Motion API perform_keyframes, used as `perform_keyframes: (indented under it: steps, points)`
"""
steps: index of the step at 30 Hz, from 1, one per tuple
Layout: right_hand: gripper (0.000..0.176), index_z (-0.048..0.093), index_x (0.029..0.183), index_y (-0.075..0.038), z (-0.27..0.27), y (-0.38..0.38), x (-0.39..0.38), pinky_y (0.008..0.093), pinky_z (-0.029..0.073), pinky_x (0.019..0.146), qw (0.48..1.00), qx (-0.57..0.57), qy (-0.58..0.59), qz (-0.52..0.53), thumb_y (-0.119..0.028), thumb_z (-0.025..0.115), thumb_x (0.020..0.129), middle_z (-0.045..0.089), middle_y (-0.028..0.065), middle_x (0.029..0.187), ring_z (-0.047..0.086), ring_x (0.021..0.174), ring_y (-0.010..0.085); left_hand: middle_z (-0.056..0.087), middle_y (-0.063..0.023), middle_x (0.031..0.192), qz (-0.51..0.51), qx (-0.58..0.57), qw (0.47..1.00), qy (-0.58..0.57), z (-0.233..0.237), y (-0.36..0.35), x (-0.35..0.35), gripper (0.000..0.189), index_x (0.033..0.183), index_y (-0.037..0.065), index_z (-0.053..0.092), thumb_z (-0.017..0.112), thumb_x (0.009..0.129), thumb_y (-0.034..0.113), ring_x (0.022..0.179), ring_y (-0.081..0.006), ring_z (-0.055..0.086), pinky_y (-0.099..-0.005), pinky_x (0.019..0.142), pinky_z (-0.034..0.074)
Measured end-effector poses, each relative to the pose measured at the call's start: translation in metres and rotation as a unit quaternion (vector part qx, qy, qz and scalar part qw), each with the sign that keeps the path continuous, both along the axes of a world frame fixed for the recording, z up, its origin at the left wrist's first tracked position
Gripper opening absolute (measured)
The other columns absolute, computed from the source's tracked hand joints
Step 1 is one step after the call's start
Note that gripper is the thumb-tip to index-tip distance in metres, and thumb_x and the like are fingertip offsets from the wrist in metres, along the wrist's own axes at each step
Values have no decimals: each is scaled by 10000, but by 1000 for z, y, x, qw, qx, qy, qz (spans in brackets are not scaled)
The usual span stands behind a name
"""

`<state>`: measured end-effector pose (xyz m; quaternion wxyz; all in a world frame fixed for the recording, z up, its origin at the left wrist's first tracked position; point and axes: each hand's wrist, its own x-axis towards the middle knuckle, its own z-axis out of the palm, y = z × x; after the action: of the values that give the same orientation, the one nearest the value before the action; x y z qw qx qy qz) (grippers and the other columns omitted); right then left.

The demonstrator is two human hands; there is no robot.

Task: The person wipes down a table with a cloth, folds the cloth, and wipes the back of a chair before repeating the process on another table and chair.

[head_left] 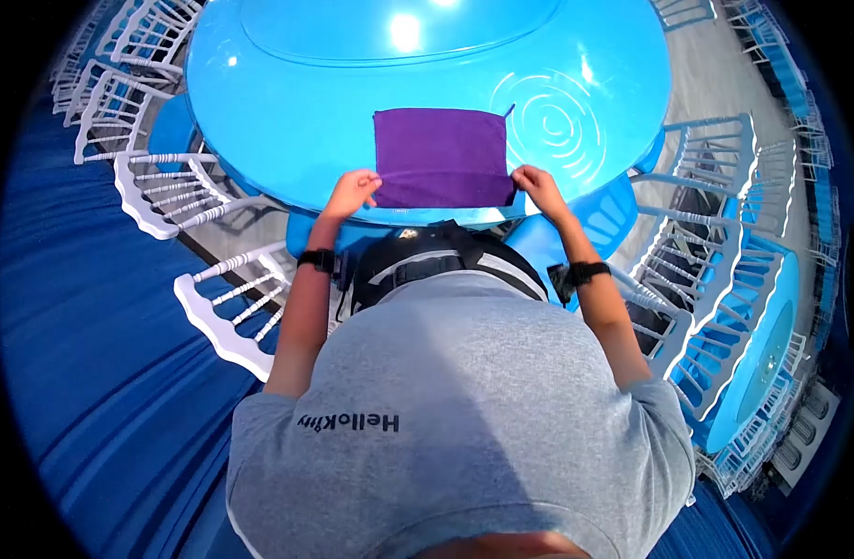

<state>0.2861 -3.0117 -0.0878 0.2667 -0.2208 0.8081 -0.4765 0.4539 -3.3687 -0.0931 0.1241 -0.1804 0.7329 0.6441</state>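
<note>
A purple cloth napkin [442, 144] lies spread as a rectangle at the near edge of the glossy blue table [287, 121]. A crease or fold runs across its lower part, and a small corner tip sticks out at its upper right. At the napkin's left side, my left hand [355, 192] pinches the edge between thumb and fingers. My right hand [539, 190] grips the opposite side at about the same height, its fingers closed on the cloth. Both wrists wear black bands.
White spindle-backed chairs [170, 191] stand around the table on the left, with more chairs [702, 168] on the right. A raised round blue platform [324, 33] takes up the table's middle. Another blue table [767, 345] is at the lower right. Blue drapery [91, 345] hangs at left.
</note>
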Motion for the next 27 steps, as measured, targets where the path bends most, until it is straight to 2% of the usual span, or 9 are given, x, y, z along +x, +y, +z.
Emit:
perform_keyframes:
  steps: [3,6,8,9,11,12,16,19,27]
  points:
    - [225,579,857,11,-6,-21,-39,229,418,596,998,8,48,-32,-207,526,875,544,0,682,486,639,75,586,-38,694,28,-40,998,51,7,-8,-31,191,896,-10,586,577,824,167,500,-106,548,-244,456,416]
    - [220,578,929,5,-1,-43,-73,246,434,620,995,11,87,-57,-200,539,858,583,57,733,531,673,116,613,-89,694,77,-154,983,70,12,-15,-66,223,911,-1,603,577,819,201,524,-181,582,-287,503,459]
    - [236,573,980,0,0,-51,-81,267,451,656,992,37,106,-56,-196,542,852,609,94,789,570,715,156,606,-181,936,85,-346,926,122,13,-19,-84,289,1000,20,585,575,807,235,756,-300,602,-363,678,483]
    - [248,567,1020,-18,0,-59,-80,311,449,722,978,20,195,-78,-177,543,832,604,140,876,576,798,230,606,-181,936,87,-346,926,121,15,-14,-87,289,1000,20,585,575,807,235,756,-300,602,-363,678,483]
    - [377,493,1169,-64,2,-70,-77,393,370,922,960,11,271,-67,-155,531,805,523,218,1120,485,1056,364,456,-220,1209,171,-490,833,190,19,0,-98,369,1102,56,538,566,798,262,999,-394,489,-409,840,422]
    - [405,478,1190,-78,-3,-74,-70,414,344,943,947,42,316,-46,-161,537,799,472,234,1177,431,1100,398,249,-201,1368,140,-458,864,154,20,7,-98,445,1214,88,456,555,812,250,1169,-408,346,-433,947,331]
    - [593,346,1315,-178,-15,-95,-19,515,243,987,918,126,372,54,-265,576,776,225,259,1359,222,1192,528,242,-193,1373,25,-549,819,163,9,48,-90,486,1260,140,423,544,808,270,1200,-454,279,-518,970,266]
    - [669,259,1361,-254,-21,-106,13,599,194,964,920,242,305,40,-442,532,779,115,227,1408,128,1245,508,115,-158,1426,-67,-565,809,151,-7,70,-84,556,1337,277,307,494,823,377,1251,-496,113,-656,943,135]
    - [659,241,1367,-279,-14,-123,20,634,99,970,883,373,279,54,-543,438,796,72,169,1436,44,1269,496,115,-219,1410,-82,-563,818,80,-15,84,-78,590,1339,278,310,508,802,422,1262,-487,93,-655,951,114]
